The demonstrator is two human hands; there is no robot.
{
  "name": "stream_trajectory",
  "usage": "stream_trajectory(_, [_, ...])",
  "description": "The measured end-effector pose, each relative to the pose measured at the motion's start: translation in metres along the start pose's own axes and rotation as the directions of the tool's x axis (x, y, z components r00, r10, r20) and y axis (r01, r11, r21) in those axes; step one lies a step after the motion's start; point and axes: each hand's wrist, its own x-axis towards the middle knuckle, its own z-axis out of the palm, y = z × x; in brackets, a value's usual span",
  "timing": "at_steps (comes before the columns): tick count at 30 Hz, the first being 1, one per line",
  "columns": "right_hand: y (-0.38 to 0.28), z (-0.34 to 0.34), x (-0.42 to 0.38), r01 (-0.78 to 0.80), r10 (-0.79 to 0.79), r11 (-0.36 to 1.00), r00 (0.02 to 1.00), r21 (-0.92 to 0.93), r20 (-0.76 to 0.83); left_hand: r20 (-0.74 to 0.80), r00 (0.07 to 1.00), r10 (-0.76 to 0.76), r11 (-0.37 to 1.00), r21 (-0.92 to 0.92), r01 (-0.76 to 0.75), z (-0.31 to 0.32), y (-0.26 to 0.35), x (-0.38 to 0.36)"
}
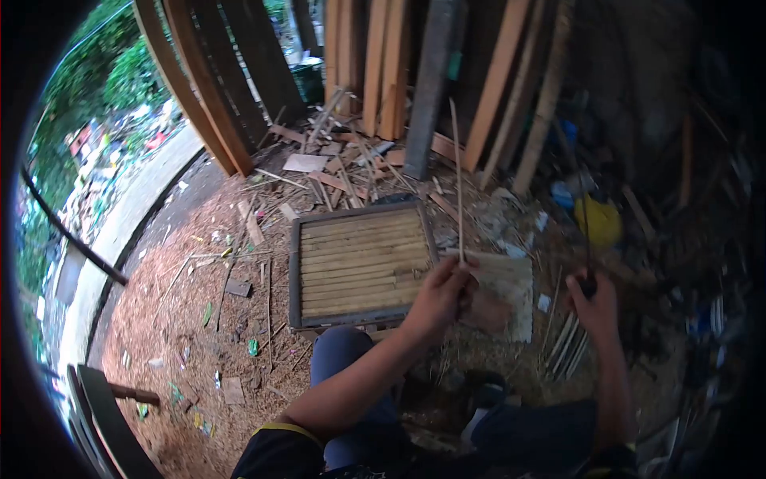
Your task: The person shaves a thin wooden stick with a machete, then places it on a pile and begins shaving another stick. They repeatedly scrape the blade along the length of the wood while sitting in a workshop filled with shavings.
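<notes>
My left hand (441, 297) is closed around the lower end of a thin wooden stick (457, 176), which points up and away from me. To its right, my right hand (593, 303) grips the dark handle of a long thin tool (586, 215), its narrow dark shaft rising from the fist. The stick and the tool are apart. Just left of my left hand lies a slatted panel (363, 259) of pale strips in a dark frame. A flat light sheet (511, 291) lies on the ground behind my left hand.
Planks (385, 72) lean upright at the back, with wood scraps (343, 164) at their feet. A yellow object (598, 221) lies at the right. Several short sticks (568, 347) lie near my right forearm. Sawdust (175, 295) covers the ground at left.
</notes>
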Motion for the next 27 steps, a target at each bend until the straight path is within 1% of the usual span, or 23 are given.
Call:
stream_trajectory(1, [0.000,0.000,-0.004,-0.020,0.019,0.998,1.000,-0.057,-0.021,-0.005,1.000,0.000,1.000,-0.021,0.000,0.010,0.008,-0.013])
stream_trajectory(2, [-0.007,-0.001,-0.008,0.006,-0.011,0.994,0.999,-0.108,-0.039,-0.010,1.000,0.003,0.999,-0.043,-0.003,0.016,0.012,-0.022])
stream_trajectory(3, [-0.017,0.000,-0.013,0.035,-0.045,0.986,0.998,-0.163,-0.054,0.035,0.996,0.079,0.997,0.003,-0.079,0.015,0.012,-0.025])
stream_trajectory(6, [-0.049,0.009,-0.028,0.092,-0.091,0.996,0.995,0.019,-0.030,0.059,0.998,0.010,1.000,-0.019,-0.009,0.008,0.009,-0.027])
stream_trajectory(7, [-0.054,0.012,-0.031,0.126,-0.124,0.987,0.992,0.096,-0.020,0.055,0.998,0.007,0.998,0.059,-0.011,0.012,0.012,-0.028])
stream_trajectory(8, [-0.060,0.012,-0.030,0.278,-0.276,0.960,0.958,0.019,-0.072,0.103,0.994,0.032,0.998,0.042,-0.037,0.018,0.011,-0.029])
stream_trajectory(9, [-0.067,0.011,-0.027,0.423,-0.427,0.904,0.898,-0.064,-0.108,0.148,0.987,0.062,0.997,0.025,-0.067,0.025,0.010,-0.029])
stream_trajectory(10, [-0.075,0.009,-0.025,0.553,-0.570,0.820,0.812,-0.150,-0.127,0.191,0.977,0.095,0.995,0.008,-0.098,0.030,0.010,-0.030])
stream_trajectory(11, [-0.085,0.003,-0.025,0.523,-0.547,0.826,0.834,-0.210,-0.073,0.235,0.966,0.105,0.993,0.032,-0.115,0.037,0.010,-0.032])
stream_trajectory(13, [-0.107,-0.010,-0.029,0.461,-0.480,0.825,0.877,-0.327,0.023,0.258,0.962,0.084,0.994,0.045,-0.098,0.051,0.013,-0.043])
stream_trajectory(16, [-0.107,-0.006,-0.024,0.424,-0.453,0.814,0.891,-0.397,0.024,0.289,0.957,0.024,0.998,0.052,-0.041,0.060,0.009,-0.044])
stream_trajectory(17, [-0.104,-0.006,-0.022,0.516,-0.534,0.772,0.843,-0.370,0.060,0.294,0.956,0.004,0.999,0.049,-0.019,0.062,0.007,-0.043])
stream_trajectory(20, [-0.085,0.004,-0.015,0.604,-0.651,0.671,0.758,-0.430,0.048,0.254,0.966,-0.039,0.998,0.058,0.025,0.071,0.008,-0.041])
stream_trajectory(23, [-0.074,0.002,-0.009,0.654,-0.683,0.644,0.725,-0.396,0.087,0.208,0.977,-0.045,0.997,0.074,0.031,0.081,0.005,-0.040])
stream_trajectory(26, [-0.072,-0.003,-0.012,0.688,-0.727,0.599,0.682,-0.409,0.081,0.164,0.986,-0.016,0.989,0.144,-0.008,0.090,0.003,-0.043])
stream_trajectory(27, [-0.072,-0.005,-0.013,0.702,-0.742,0.572,0.663,-0.424,0.097,0.165,0.986,-0.018,0.992,0.126,-0.003,0.091,0.000,-0.045])
